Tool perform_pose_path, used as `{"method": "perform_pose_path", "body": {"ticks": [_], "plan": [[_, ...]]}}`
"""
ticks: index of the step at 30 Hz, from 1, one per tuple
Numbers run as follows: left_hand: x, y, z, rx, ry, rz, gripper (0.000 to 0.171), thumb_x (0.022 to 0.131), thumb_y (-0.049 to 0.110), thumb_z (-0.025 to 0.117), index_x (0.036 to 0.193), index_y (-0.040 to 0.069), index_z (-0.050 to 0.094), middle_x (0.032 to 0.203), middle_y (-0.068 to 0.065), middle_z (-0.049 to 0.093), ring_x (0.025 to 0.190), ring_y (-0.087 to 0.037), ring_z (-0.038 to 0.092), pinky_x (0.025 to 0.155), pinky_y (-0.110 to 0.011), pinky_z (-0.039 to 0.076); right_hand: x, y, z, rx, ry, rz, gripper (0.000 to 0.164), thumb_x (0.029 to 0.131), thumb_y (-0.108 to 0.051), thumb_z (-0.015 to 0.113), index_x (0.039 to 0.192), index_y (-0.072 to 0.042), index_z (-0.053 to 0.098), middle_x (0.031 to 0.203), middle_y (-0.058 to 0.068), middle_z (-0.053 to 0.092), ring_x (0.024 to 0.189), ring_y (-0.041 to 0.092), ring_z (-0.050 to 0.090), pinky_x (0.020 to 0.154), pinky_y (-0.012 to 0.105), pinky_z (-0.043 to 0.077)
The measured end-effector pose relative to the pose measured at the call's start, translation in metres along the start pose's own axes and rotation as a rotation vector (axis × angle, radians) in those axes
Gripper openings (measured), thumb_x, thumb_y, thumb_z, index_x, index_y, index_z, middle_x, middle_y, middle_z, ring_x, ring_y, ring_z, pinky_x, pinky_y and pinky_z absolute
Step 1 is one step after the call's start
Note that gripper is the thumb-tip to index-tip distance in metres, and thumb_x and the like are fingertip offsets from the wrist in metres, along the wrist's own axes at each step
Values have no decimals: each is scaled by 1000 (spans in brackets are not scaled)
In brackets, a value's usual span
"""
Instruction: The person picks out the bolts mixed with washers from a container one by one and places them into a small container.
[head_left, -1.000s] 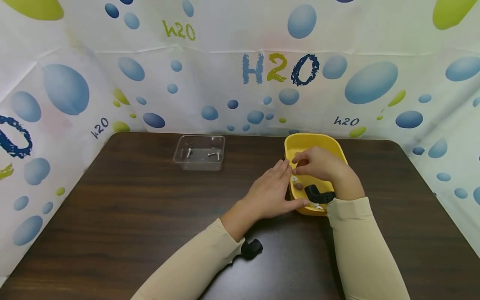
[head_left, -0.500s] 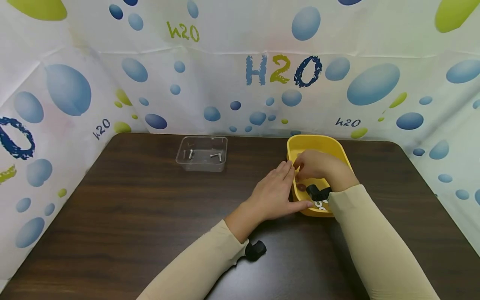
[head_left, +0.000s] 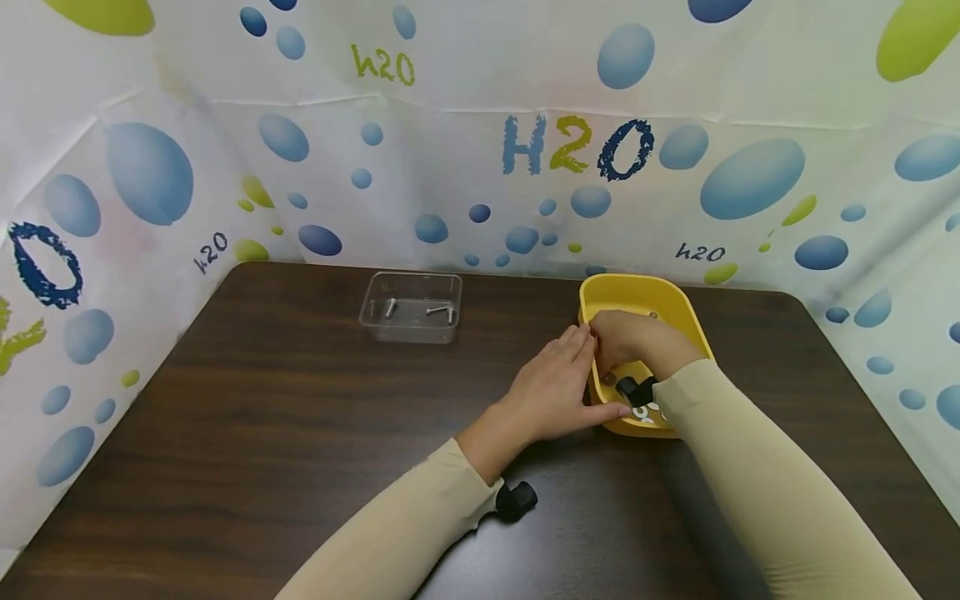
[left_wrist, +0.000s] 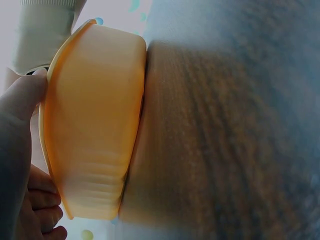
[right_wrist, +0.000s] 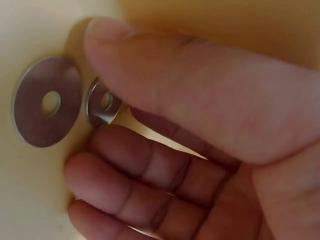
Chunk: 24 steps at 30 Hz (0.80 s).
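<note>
In the head view my left hand (head_left: pixel 551 387) rests against the near left rim of a yellow bin (head_left: pixel 637 287), fingers extended and thumb spread along the near rim. The left wrist view shows the thumb (left_wrist: pixel 35 85) at the bin's rim (left_wrist: pixel 44 120). My right hand (head_left: pixel 637 337) is down inside the bin, knuckles up. Its thumb (right_wrist: pixel 150 70) and bent fingers (right_wrist: pixel 115 180) lie either side of a small metal washer (right_wrist: pixel 105 102); I cannot tell whether they pinch it. A larger flat washer (right_wrist: pixel 47 102) lies beside the thumb tip.
Several more washers (head_left: pixel 640 412) lie at the bin's near end. A clear plastic box (head_left: pixel 412 332) with a few metal screws (head_left: pixel 437 310) stands at the back of the dark wooden table (head_left: pixel 300 433). A patterned sheet (head_left: pixel 450 75) hangs behind.
My right hand has gone lower into the bin and its fingers have bent inward. The left hand stays at the rim. The whole head view has shifted slightly.
</note>
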<state>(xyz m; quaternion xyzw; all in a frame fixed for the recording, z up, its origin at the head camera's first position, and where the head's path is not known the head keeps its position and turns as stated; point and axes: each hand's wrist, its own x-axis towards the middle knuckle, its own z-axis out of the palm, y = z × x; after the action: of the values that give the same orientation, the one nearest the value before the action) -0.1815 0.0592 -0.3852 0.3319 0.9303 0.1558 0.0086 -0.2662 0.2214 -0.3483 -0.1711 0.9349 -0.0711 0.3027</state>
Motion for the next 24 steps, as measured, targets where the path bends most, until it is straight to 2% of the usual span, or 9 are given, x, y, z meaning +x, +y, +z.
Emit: {"method": "perform_pose_path", "body": {"ticks": [9, 18, 24], "plan": [[3, 0, 0, -6, -17, 4, 105, 87, 78, 43, 158, 6, 17, 166, -10, 13, 152, -24, 15, 121, -37, 22, 4, 12, 3, 100, -48, -57, 23, 75, -15, 84, 93, -9, 70, 70, 2, 63, 61, 16, 58, 59, 24, 50], [4, 1, -2, 12, -20, -5, 106, 86, 78, 43, 158, 6, 14, 166, -10, 13, 152, -23, 15, 121, -38, 22, 4, 15, 1, 154, -69, -89, 23, 78, -13, 81, 97, -8, 69, 72, 2, 68, 61, 16, 59, 60, 26, 53], [5, 1, -4, 24, -13, -2, 107, 86, 79, 42, 158, 5, 14, 166, -10, 14, 152, -24, 16, 121, -38, 23, 5, 19, -2, 171, -10, -91, 30, 77, -11, 79, 103, -7, 66, 78, 4, 66, 66, 18, 59, 65, 28, 54]]}}
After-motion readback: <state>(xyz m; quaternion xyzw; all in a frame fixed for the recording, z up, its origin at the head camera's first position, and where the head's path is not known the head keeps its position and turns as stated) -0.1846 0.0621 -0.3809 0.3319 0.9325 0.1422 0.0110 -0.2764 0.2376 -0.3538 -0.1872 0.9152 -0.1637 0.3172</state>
